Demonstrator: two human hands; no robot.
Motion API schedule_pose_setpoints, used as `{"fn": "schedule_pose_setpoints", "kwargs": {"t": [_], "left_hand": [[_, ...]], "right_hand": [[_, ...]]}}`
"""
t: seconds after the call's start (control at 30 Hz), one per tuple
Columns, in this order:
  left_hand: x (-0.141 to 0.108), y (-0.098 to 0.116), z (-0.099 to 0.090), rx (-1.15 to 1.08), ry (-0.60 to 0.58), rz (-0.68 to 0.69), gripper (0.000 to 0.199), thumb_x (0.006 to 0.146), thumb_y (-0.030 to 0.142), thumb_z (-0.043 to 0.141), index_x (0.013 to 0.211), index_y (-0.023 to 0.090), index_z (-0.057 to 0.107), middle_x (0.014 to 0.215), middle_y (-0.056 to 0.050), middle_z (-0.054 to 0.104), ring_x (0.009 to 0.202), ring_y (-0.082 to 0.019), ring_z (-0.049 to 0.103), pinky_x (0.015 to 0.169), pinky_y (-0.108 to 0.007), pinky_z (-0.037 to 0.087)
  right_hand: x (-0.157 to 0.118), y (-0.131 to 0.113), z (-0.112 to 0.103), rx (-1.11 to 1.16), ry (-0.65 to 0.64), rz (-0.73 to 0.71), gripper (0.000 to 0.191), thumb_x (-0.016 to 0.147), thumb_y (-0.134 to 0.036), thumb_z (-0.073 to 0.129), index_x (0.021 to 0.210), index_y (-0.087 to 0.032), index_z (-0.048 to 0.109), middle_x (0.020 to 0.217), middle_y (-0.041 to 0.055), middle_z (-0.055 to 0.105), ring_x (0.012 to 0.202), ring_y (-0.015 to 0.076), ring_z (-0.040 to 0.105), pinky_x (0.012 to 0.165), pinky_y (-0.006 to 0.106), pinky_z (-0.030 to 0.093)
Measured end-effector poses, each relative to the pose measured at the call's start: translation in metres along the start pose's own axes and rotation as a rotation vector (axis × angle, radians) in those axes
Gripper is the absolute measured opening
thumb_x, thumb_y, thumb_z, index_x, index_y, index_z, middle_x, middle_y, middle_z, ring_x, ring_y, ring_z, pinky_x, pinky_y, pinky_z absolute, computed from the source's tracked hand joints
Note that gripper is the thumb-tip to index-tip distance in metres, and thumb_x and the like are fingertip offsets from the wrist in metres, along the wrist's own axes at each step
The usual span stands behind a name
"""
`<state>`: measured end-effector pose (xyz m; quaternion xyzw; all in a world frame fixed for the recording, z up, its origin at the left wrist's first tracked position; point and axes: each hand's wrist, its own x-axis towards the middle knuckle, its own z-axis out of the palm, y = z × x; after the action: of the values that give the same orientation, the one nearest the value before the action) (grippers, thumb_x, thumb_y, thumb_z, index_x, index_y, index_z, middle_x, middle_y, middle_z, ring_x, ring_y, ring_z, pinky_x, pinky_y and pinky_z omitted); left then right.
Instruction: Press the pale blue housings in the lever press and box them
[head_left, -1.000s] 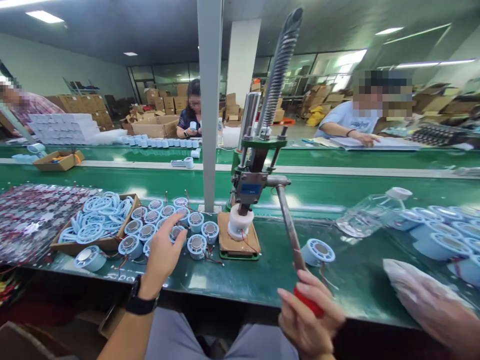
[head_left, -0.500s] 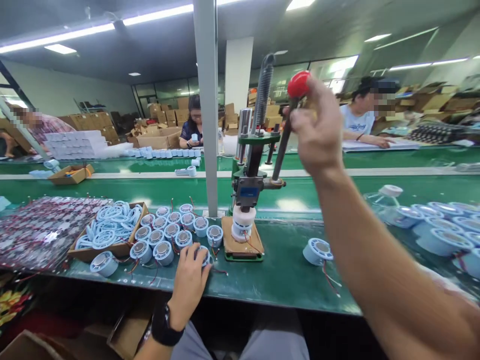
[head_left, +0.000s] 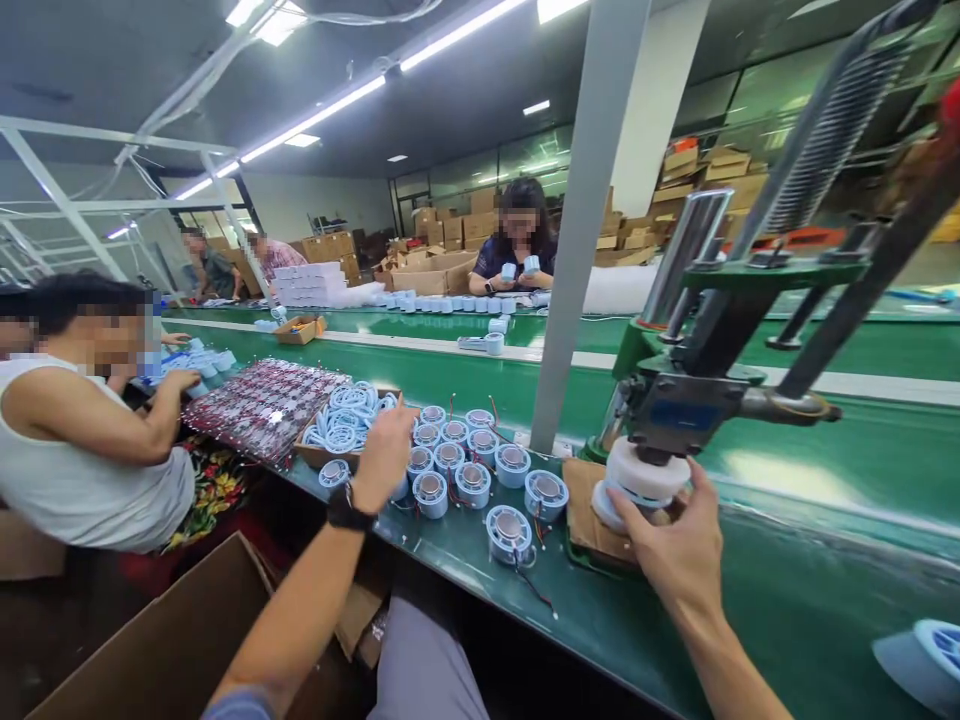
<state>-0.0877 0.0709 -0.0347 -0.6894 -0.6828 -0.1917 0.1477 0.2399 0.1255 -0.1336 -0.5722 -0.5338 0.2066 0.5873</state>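
My right hand [head_left: 679,535] is closed around a round light-blue housing [head_left: 611,507], thumb on its left side and fingers on its right. This housing sits on the brown pad [head_left: 581,485] of a hand press [head_left: 682,400], directly beneath the white round press head [head_left: 646,468]. My left hand [head_left: 388,450] is over the right edge of a cardboard box of light-blue rings [head_left: 346,415]. One finger there is stretched out; the others are partly hidden, and no held thing shows. Several wired light-blue housings [head_left: 472,482] stand between my hands, one [head_left: 510,533] nearer the front edge.
A grey post [head_left: 589,230] rises behind the press. The press lever [head_left: 870,240] slants up right. A flat stack of wired parts [head_left: 262,408] lies left of the box, beside a seated co-worker [head_left: 82,430]. Another housing [head_left: 926,660] lies at lower right. Across the belt, a person [head_left: 517,240] holds blue parts.
My view has turned left and come closer. My right hand has left the red lever knob and taken hold of the housing under the press. My left hand has released a housing and moved to the ring box.
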Motion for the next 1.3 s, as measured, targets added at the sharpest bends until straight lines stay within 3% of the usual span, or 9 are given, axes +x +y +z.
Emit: {"fn": "schedule_pose_setpoints", "kwargs": {"t": [0.2,0.3,0.4,0.5,0.6,0.73,0.87,1.13,1.3], "left_hand": [[0.046,-0.108,-0.015,0.145,-0.158,-0.055,0.025,0.079,0.010,0.054,0.094,0.014,0.074,0.097,-0.015,0.070,0.099,-0.028,0.061,0.097,-0.041,0.044],[0.043,-0.124,-0.011,0.176,-0.220,-0.010,0.016,0.077,0.016,0.059,0.085,0.016,0.074,0.101,-0.015,0.069,0.101,-0.029,0.059,0.097,-0.041,0.042],[0.040,-0.131,-0.005,0.190,-0.234,0.017,0.017,0.080,0.019,0.056,0.083,0.016,0.073,0.108,-0.018,0.066,0.106,-0.031,0.056,0.099,-0.044,0.041],[0.043,-0.138,-0.002,0.182,-0.221,0.034,0.022,0.084,0.023,0.050,0.088,0.016,0.071,0.117,-0.019,0.063,0.114,-0.034,0.052,0.102,-0.048,0.040],[0.046,-0.138,-0.002,0.136,-0.182,0.060,0.025,0.085,0.025,0.046,0.094,0.016,0.067,0.126,-0.018,0.059,0.124,-0.034,0.048,0.108,-0.051,0.037],[0.043,-0.114,-0.009,-0.023,-0.051,0.119,0.026,0.090,0.033,0.040,0.096,0.018,0.060,0.141,-0.016,0.051,0.136,-0.030,0.043,0.115,-0.050,0.033],[0.016,-0.065,-0.013,-0.177,-0.045,0.135,0.024,0.093,0.033,0.039,0.102,0.019,0.056,0.147,-0.013,0.048,0.137,-0.027,0.045,0.115,-0.049,0.036],[-0.097,0.062,0.042,-0.454,-0.381,0.329,0.017,0.088,0.016,0.059,0.103,0.024,0.062,0.134,-0.009,0.060,0.125,-0.024,0.056,0.104,-0.040,0.049],[-0.106,0.083,0.069,-0.505,-0.387,0.235,0.056,0.080,0.019,0.071,0.132,0.023,0.052,0.140,-0.012,0.054,0.127,-0.030,0.050,0.106,-0.051,0.044]], "right_hand": [[0.014,0.007,-0.031,-0.308,0.063,-0.139,0.078,0.074,-0.067,0.045,0.131,-0.015,0.057,0.113,0.0204,0.059,0.111,0.0393,0.056,0.091,0.055,0.046],[0.033,0.041,-0.055,-0.581,-0.024,-0.163,0.065,0.075,-0.064,0.038,0.116,-0.023,0.065,0.103,0.0216,0.059,0.099,0.0414,0.058,0.081,0.058,0.047],[0.045,0.061,-0.078,-0.743,-0.044,-0.244,0.048,0.073,-0.049,0.039,0.106,-0.026,0.065,0.100,0.0199,0.061,0.099,0.0410,0.060,0.092,0.062,0.042],[0.034,0.048,-0.091,-0.759,0.054,-0.322,0.041,0.075,-0.038,0.044,0.107,-0.023,0.065,0.110,0.0207,0.060,0.112,0.0414,0.056,0.098,0.063,0.039],[-0.009,0.011,-0.072,-0.560,0.063,-0.443,0.036,0.088,-0.033,0.043,0.116,-0.023,0.062,0.114,0.0167,0.061,0.109,0.0344,0.058,0.093,0.055,0.048],[-0.082,-0.028,-0.004,-0.349,-0.280,-0.629,0.038,0.093,-0.026,0.048,0.130,-0.024,0.059,0.122,0.0135,0.058,0.108,0.0278,0.058,0.089,0.046,0.054],[-0.111,-0.034,0.041,-0.371,-0.417,-0.625,0.043,0.090,-0.022,0.056,0.132,-0.024,0.058,0.130,0.0143,0.054,0.112,0.0312,0.053,0.089,0.050,0.054],[-0.107,-0.001,-0.026,-0.163,-0.482,-0.519,0.035,0.090,-0.024,0.056,0.124,-0.025,0.062,0.124,0.0115,0.054,0.110,0.0227,0.059,0.091,0.037,0.057],[-0.104,0.008,-0.046,-0.180,-0.452,-0.490,0.035,0.091,-0.029,0.055,0.125,-0.023,0.062,0.128,0.0124,0.053,0.115,0.0228,0.060,0.094,0.035,0.056]]}}
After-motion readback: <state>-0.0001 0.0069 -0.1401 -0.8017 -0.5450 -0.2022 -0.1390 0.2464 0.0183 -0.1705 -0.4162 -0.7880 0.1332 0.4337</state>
